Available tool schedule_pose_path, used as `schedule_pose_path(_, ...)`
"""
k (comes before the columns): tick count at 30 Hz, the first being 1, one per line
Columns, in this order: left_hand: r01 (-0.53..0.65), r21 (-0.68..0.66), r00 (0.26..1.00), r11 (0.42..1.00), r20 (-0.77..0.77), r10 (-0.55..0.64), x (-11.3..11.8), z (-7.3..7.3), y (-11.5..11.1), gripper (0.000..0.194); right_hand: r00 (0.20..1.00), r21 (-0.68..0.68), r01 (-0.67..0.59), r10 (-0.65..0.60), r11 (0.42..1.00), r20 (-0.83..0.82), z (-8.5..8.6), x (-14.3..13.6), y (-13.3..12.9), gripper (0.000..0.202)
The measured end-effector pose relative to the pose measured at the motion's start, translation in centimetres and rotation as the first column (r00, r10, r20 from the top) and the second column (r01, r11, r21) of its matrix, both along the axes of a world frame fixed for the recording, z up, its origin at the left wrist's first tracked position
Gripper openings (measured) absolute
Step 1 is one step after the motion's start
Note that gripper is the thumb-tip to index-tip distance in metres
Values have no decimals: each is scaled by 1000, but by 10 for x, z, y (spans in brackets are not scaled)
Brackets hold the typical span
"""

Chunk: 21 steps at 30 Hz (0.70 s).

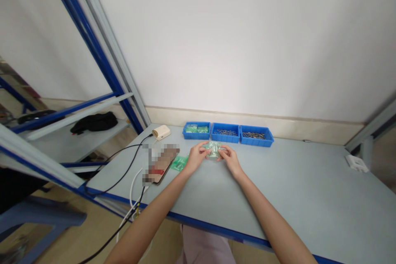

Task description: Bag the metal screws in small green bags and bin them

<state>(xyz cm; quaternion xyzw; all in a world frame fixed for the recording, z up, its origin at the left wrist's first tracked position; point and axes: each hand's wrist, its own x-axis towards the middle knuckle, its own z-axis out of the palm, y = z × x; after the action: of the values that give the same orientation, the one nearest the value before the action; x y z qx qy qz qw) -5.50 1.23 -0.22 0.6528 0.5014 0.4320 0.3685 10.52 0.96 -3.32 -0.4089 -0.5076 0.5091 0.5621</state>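
A small clear-and-green plastic packet [213,149] is held up between both my hands, just in front of the blue bins. My left hand [198,154] pinches its left side with thumb and fingers. On the opposite edge, my right hand [229,157] grips it the same way. What is inside the packet is too small to make out. Another green packet [179,163] lies flat on the table, left of my left hand.
Along the back stand a blue bin of green packets [197,130], a blue bin of silvery screws or nails [225,133] and a blue bin of darker ones [257,135]. A brown pouch-like item [167,159], a cream device [161,132] and cables lie left; a white adapter [357,163] sits right.
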Motion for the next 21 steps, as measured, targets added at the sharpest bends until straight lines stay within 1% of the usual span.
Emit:
schedule_pose_path(2,1,-88,999,996,34,2,1,-4,6,45,1000,-33,-25,26,999,11,-2,0,1,40)
schedule_pose_path(4,4,-93,999,996,47,1,0,-4,9,38,999,4,-5,5,1000,46,0,2,1,37)
schedule_pose_path(6,14,-3,1000,1000,21,-14,-3,-1,6,27,995,83,38,-46,996,93,3,5,-1,29)
schedule_pose_path(8,53,152,998,987,-44,-47,-7,3,1,17,986,169,62,-86,984,140,7,8,-2,22)
schedule_pose_path(10,82,263,992,961,-110,-54,-11,6,-5,13,981,207,44,-81,977,176,9,10,-3,18)
schedule_pose_path(11,75,281,991,957,-130,-39,-12,6,-7,13,980,207,30,-69,978,186,9,10,-3,18)
schedule_pose_path(14,-15,245,990,970,-134,49,-12,4,-8,17,989,141,-11,-10,990,147,5,6,-2,21)
schedule_pose_path(16,-92,220,989,971,-93,114,-12,2,0,20,995,107,-47,37,993,97,1,2,-1,25)
schedule_pose_path(18,-178,215,981,960,-33,190,-15,2,14,23,994,94,-88,82,992,65,-1,0,-1,28)
schedule_pose_path(21,-303,228,951,925,5,310,-23,7,45,22,987,90,-148,142,985,75,-4,0,-2,26)
